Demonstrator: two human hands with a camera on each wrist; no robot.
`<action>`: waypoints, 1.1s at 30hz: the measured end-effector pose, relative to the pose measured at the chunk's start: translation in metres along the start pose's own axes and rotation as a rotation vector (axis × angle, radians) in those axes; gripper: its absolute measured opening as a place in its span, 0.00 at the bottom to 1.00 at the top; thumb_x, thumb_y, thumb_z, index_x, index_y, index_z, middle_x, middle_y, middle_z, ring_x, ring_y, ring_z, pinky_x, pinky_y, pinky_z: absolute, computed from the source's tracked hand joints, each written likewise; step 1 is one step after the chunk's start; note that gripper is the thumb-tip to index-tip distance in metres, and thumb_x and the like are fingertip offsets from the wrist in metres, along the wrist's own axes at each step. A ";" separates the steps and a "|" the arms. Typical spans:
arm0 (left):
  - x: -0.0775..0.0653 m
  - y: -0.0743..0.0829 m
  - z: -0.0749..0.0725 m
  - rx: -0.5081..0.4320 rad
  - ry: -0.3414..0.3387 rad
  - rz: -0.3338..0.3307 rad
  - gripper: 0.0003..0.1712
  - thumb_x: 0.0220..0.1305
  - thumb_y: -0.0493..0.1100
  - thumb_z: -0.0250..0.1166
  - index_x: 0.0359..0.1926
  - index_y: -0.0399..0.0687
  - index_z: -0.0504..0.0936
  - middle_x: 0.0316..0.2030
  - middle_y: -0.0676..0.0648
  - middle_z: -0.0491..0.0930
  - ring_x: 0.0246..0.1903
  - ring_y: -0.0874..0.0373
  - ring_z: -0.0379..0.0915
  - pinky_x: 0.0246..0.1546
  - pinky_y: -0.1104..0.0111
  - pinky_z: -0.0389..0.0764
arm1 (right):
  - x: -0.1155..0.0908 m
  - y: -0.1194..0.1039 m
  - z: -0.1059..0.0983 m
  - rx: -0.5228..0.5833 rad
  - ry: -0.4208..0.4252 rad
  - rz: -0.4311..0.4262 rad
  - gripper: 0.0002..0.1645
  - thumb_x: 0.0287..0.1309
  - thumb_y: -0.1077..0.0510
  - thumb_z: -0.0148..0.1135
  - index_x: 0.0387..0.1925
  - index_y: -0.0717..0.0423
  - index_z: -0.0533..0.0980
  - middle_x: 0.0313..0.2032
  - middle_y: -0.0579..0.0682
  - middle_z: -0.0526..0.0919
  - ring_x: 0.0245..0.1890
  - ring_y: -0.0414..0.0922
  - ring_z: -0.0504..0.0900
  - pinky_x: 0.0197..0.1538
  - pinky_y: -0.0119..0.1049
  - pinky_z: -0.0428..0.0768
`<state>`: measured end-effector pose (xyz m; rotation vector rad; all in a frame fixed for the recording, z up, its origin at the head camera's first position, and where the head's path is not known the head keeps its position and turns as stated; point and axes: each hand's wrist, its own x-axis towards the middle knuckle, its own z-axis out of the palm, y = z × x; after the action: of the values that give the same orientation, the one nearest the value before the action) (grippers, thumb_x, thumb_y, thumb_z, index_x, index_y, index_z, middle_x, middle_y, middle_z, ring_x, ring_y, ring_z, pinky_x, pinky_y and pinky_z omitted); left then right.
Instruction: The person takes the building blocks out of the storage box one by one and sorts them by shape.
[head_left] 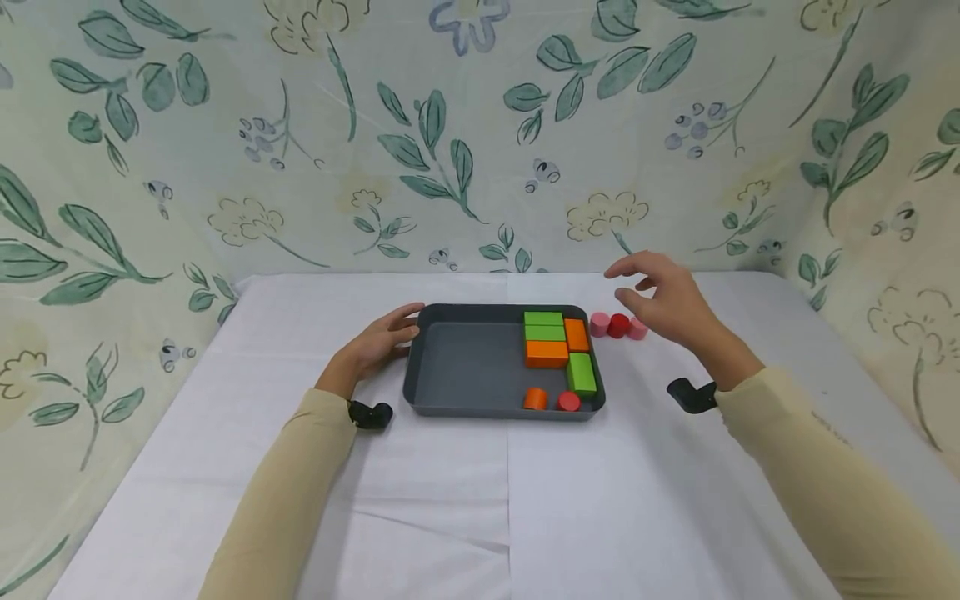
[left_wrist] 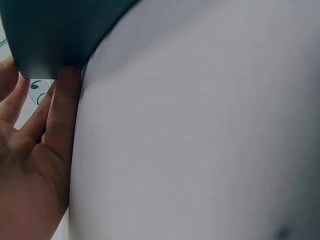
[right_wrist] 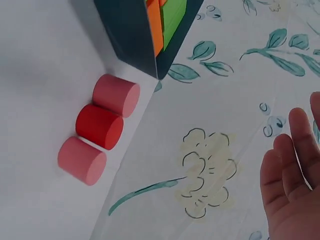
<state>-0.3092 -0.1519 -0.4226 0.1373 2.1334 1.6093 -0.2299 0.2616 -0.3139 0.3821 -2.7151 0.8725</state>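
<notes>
A shallow dark grey tray [head_left: 461,367] lies on the table. My left hand [head_left: 381,339] touches its left end, with fingers reaching along the outer wall in the left wrist view. My right hand [head_left: 660,300] hovers above the table beyond the tray's right end, fingers spread and holding nothing. Below it stand a pink cylinder [right_wrist: 116,95], a red cylinder [right_wrist: 99,126] and another pink cylinder [right_wrist: 82,160] in a row. At the tray's right side sit green blocks [head_left: 544,326], an orange block [head_left: 547,354], a smaller-looking orange block [head_left: 577,335] and another green block [head_left: 581,374].
Near the tray's front wall are an orange cylinder [head_left: 536,398] and a red cylinder [head_left: 568,402]. A white cloth [head_left: 450,500] covers the table. Behind the table hangs a leaf-patterned curtain [head_left: 480,150], close past its back edge.
</notes>
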 end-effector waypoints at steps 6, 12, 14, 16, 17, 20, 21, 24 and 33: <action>-0.001 0.002 0.000 -0.006 0.003 -0.003 0.34 0.75 0.44 0.54 0.77 0.65 0.54 0.78 0.46 0.52 0.77 0.46 0.51 0.77 0.48 0.57 | -0.006 -0.017 0.014 -0.034 -0.180 -0.166 0.15 0.62 0.67 0.58 0.49 0.57 0.80 0.50 0.55 0.84 0.50 0.54 0.79 0.51 0.52 0.83; -0.002 0.003 0.001 -0.007 -0.002 0.000 0.34 0.76 0.44 0.53 0.77 0.64 0.54 0.78 0.45 0.52 0.77 0.46 0.51 0.77 0.48 0.56 | -0.013 -0.036 0.034 -0.062 -0.364 -0.262 0.15 0.61 0.69 0.60 0.47 0.55 0.82 0.48 0.51 0.85 0.49 0.50 0.78 0.51 0.49 0.84; -0.002 0.002 0.001 -0.011 -0.006 0.003 0.34 0.76 0.44 0.53 0.77 0.63 0.53 0.78 0.45 0.51 0.77 0.45 0.51 0.77 0.48 0.57 | -0.015 -0.040 0.040 -0.064 -0.423 -0.243 0.15 0.61 0.68 0.60 0.48 0.54 0.83 0.49 0.49 0.85 0.53 0.51 0.78 0.56 0.50 0.83; -0.003 0.002 0.002 -0.015 -0.004 0.003 0.34 0.76 0.44 0.53 0.77 0.63 0.54 0.78 0.46 0.52 0.77 0.46 0.51 0.77 0.48 0.57 | -0.017 -0.044 0.046 -0.073 -0.460 -0.245 0.16 0.61 0.67 0.61 0.49 0.54 0.83 0.50 0.49 0.85 0.57 0.52 0.77 0.60 0.51 0.81; -0.003 0.002 0.002 -0.017 -0.005 0.005 0.34 0.76 0.43 0.53 0.77 0.63 0.54 0.78 0.45 0.52 0.77 0.46 0.51 0.77 0.48 0.57 | -0.017 -0.045 0.050 -0.072 -0.476 -0.255 0.16 0.62 0.67 0.60 0.49 0.54 0.83 0.50 0.48 0.85 0.58 0.51 0.77 0.61 0.51 0.81; -0.004 0.002 0.002 -0.022 0.003 0.002 0.34 0.75 0.44 0.53 0.77 0.64 0.55 0.78 0.46 0.52 0.77 0.46 0.52 0.77 0.48 0.58 | -0.018 -0.046 0.059 -0.079 -0.517 -0.292 0.17 0.62 0.68 0.58 0.49 0.54 0.83 0.50 0.48 0.85 0.57 0.50 0.78 0.61 0.49 0.81; -0.004 0.002 0.002 -0.021 0.004 0.004 0.34 0.75 0.44 0.53 0.77 0.64 0.54 0.78 0.46 0.52 0.77 0.46 0.52 0.77 0.48 0.58 | -0.018 -0.046 0.062 -0.082 -0.535 -0.299 0.17 0.62 0.68 0.58 0.49 0.54 0.83 0.50 0.47 0.85 0.57 0.50 0.78 0.62 0.49 0.81; -0.005 0.003 0.003 -0.018 0.004 0.003 0.34 0.75 0.44 0.54 0.77 0.64 0.55 0.78 0.46 0.52 0.77 0.46 0.52 0.77 0.48 0.58 | -0.018 -0.047 0.071 -0.093 -0.607 -0.287 0.19 0.62 0.69 0.56 0.50 0.52 0.83 0.52 0.47 0.84 0.58 0.49 0.77 0.63 0.47 0.81; -0.006 0.003 0.003 -0.014 -0.001 0.002 0.34 0.75 0.44 0.54 0.77 0.64 0.54 0.78 0.46 0.52 0.77 0.46 0.51 0.77 0.48 0.58 | -0.016 -0.050 0.086 -0.111 -0.751 -0.223 0.25 0.59 0.72 0.54 0.51 0.47 0.84 0.54 0.46 0.84 0.61 0.48 0.76 0.68 0.49 0.76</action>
<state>-0.3029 -0.1505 -0.4182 0.1355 2.1217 1.6242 -0.2133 0.1731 -0.3602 1.1619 -3.2549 0.5863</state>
